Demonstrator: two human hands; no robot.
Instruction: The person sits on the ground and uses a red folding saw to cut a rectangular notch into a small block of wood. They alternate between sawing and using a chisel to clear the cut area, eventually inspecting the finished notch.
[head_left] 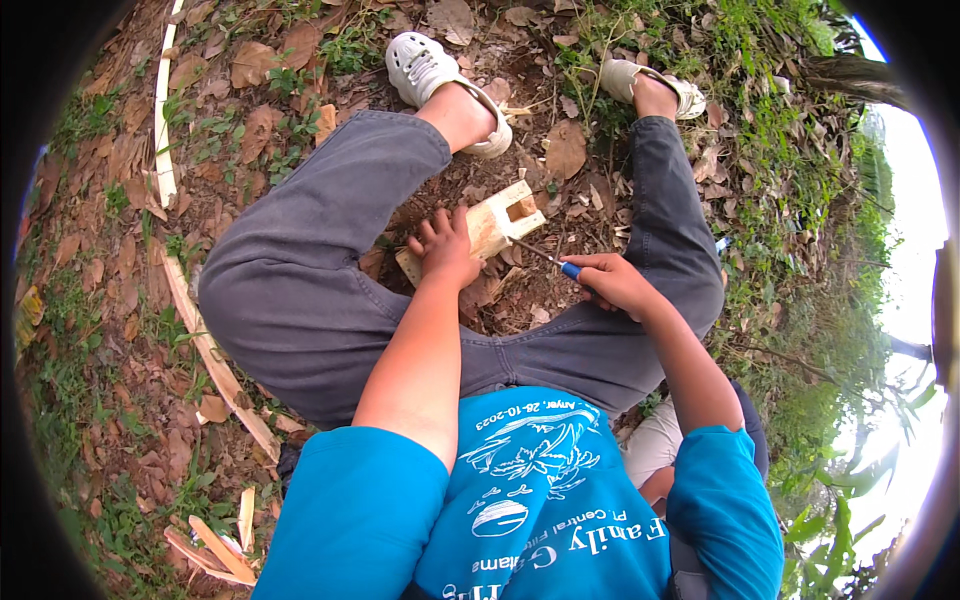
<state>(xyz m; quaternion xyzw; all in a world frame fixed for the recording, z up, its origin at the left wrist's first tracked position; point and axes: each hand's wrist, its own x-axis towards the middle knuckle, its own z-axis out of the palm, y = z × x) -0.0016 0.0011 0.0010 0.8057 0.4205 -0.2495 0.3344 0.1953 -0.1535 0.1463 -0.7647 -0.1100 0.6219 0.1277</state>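
Outdoors, left grip (447,250) clasping wooden block (490,230), right grip (607,284) pinching blue-handled tool (570,271), tip at block's edge; leafy ground (590,228) rightward

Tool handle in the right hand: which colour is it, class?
The tool handle shows blue, best seen in the head view.

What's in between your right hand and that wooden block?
In the head view, a blue-handled tool: its thin shaft points from the right hand to the wooden block.

Reading upside down now: white lettering (620,533) across the blue T-shirt (450,512), bodyward of the right hand (612,284), small line with digits (538,412) nearest that hand, bigger lines (600,544) farther off, past a white drawing (540,455)!
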